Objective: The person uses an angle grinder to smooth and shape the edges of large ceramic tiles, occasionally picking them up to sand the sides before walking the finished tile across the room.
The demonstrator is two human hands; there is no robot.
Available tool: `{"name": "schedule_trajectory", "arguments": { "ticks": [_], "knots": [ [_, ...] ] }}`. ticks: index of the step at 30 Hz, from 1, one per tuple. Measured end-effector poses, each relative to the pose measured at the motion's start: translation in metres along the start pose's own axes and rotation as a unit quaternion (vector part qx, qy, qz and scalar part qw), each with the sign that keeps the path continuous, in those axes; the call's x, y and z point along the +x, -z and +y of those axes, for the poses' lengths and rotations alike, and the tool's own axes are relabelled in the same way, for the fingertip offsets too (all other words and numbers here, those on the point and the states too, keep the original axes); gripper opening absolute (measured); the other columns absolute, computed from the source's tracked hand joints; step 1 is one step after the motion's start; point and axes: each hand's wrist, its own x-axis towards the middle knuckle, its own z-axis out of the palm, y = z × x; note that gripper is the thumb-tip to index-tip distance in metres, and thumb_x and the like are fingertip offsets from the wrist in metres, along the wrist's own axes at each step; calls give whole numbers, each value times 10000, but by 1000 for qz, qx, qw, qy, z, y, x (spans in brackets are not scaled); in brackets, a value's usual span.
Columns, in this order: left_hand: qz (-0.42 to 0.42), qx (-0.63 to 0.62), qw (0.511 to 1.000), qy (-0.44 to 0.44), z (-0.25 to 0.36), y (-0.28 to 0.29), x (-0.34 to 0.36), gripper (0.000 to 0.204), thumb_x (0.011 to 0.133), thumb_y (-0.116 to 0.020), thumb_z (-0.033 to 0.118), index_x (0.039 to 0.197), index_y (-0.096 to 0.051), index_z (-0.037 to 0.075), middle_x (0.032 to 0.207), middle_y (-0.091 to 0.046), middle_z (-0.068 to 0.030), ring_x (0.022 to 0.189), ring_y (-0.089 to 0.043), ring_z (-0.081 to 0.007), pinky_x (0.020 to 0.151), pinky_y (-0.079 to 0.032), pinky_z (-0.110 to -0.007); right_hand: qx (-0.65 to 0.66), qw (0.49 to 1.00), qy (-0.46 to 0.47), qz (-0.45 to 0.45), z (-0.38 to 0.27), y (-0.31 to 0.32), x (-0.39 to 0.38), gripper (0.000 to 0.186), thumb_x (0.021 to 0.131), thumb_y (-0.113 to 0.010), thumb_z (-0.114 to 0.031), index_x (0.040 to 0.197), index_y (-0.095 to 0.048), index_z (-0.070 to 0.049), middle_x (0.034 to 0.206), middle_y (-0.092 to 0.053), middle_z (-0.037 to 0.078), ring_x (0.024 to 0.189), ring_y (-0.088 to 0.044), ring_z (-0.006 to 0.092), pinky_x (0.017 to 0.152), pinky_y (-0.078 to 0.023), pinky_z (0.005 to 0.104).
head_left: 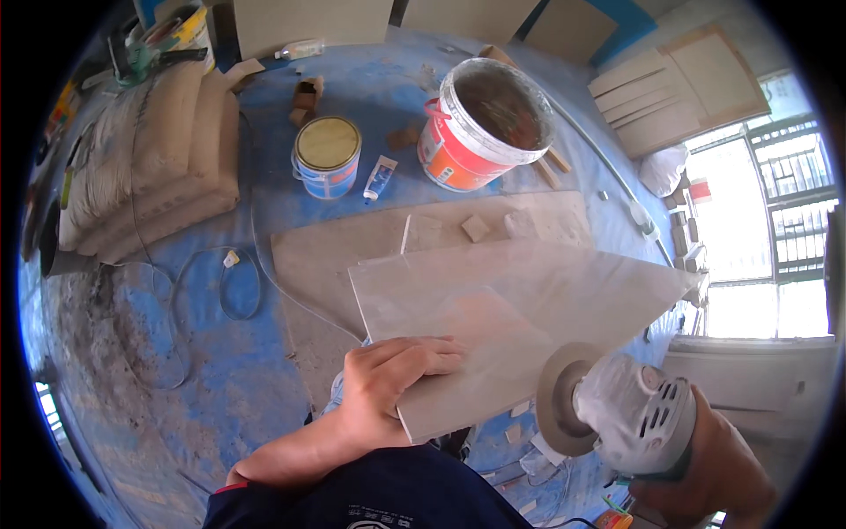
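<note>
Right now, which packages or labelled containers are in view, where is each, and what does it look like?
Bucket: top centre, round, white with orange label, open.
Paint tin: left of the bucket, round, blue-and-white wrap, yellowish lid.
Tube: lying between them, white and blue.
Sacks: stacked at left, beige.

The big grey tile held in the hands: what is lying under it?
Under the tile, a second grey slab lies on the blue floor sheet, carrying small tile offcuts. The slab's middle is covered, so anything there cannot be seen.
</note>
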Motion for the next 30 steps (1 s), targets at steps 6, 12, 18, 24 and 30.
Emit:
{"name": "schedule_trajectory", "arguments": {
  "ticks": [6,12,18,24,30],
  "knots": [
    [10,2,1000,-3,0,1,0,668,800,-717,592,927,-676,-63,961,-727,-210,929,-735,-350,841,-596,-423,10,1000,5,24,3,-1,0,714,730,-776,-144,1353,-459,-2,1104,-661,220,1016,-664,354,874,-515,413],
    [14,-1,1000,-17,-4,-3,-1,620,786,-752,537,932,-675,-61,959,-728,-208,918,-737,-345,838,-599,-416,-14,997,34,63,-24,-15,-9,744,725,-789,-164,1351,-423,2,1079,-653,264,1016,-647,437,864,-511,450],
    [11,13,1000,-9,0,4,-4,459,730,-844,342,920,-678,-42,971,-729,-207,926,-738,-345,817,-599,-395,-22,995,50,-80,-34,-16,4,743,750,-773,-212,1301,-350,55,953,-643,299,906,-649,482,826,-501,508],
    [7,-9,1000,1,3,2,-1,427,710,-860,293,921,-678,-30,984,-730,-202,933,-737,-342,811,-597,-395,-39,992,40,-117,-36,-12,1,768,770,-760,-257,1275,-300,95,866,-632,331,825,-648,519,797,-499,552],
    [18,7,1000,-17,5,-1,3,394,653,-851,205,927,-660,-4,957,-726,-150,917,-730,-337,801,-595,-387,-17,995,-13,-93,-30,-8,4,796,728,-798,-257,1302,-346,59,970,-639,293,917,-644,478,845,-499,510]
  ]
}}
